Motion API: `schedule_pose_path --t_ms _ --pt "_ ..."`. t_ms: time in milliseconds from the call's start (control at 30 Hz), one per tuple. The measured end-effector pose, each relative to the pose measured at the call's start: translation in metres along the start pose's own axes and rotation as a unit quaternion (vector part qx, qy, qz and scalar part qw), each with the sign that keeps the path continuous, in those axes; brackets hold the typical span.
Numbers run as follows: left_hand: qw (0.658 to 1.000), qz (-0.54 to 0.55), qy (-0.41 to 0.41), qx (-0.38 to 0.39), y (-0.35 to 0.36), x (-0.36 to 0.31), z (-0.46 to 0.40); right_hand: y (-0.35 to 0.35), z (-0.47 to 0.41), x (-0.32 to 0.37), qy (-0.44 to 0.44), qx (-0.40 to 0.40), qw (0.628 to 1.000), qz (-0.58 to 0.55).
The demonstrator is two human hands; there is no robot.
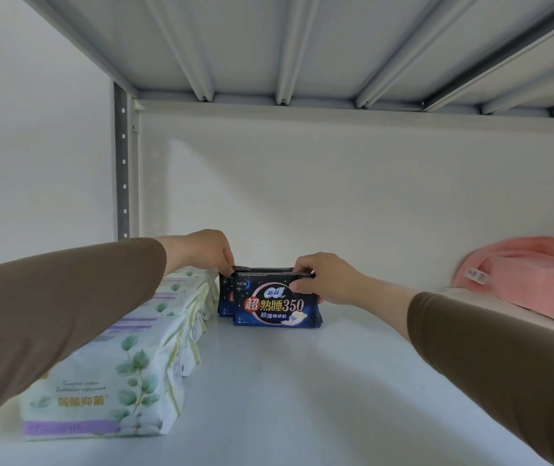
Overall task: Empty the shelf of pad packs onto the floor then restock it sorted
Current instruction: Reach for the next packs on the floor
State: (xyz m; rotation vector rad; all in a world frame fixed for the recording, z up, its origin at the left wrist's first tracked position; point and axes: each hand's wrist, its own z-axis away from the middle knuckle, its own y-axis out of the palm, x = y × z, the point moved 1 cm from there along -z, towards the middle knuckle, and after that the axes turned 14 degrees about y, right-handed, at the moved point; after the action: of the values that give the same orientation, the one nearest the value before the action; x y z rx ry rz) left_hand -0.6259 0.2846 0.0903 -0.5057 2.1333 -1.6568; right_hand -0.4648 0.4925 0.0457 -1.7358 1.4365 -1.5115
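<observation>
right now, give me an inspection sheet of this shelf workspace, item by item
surface: pale shelf, bare in the middle and front
job's things: two dark blue packs upright near the back, one behind the other; a row of white leaf-print packs along the left side
clutter: pink cloth with a small tag at the right edge
grippers: left hand pinches the top left corner of the blue packs; right hand grips their top right corner
cables: nothing seen
surroundings: white back wall, grey perforated upright, ribbed underside of the shelf above
</observation>
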Motion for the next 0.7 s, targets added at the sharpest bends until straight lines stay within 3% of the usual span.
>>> schedule_pose_path --t_ms 367,567,633,700 --pt "0.998 0.031 -0.002 0.048 -0.005 -0.002 0.003 0.023 -0.006 0.015 -0.011 -0.057 0.998 -0.033" --pt "0.994 0.071 -0.009 0.084 -0.007 -0.008 0.007 0.026 -0.005 0.016 0.024 -0.103 0.994 0.039" --pt "0.989 0.091 0.01 0.114 -0.007 -0.008 0.012 0.027 -0.007 0.013 0.053 -0.071 0.996 -0.018" --pt "0.986 0.085 0.032 0.137 -0.007 -0.007 0.015 0.028 -0.008 0.012 0.106 0.019 0.984 -0.141"
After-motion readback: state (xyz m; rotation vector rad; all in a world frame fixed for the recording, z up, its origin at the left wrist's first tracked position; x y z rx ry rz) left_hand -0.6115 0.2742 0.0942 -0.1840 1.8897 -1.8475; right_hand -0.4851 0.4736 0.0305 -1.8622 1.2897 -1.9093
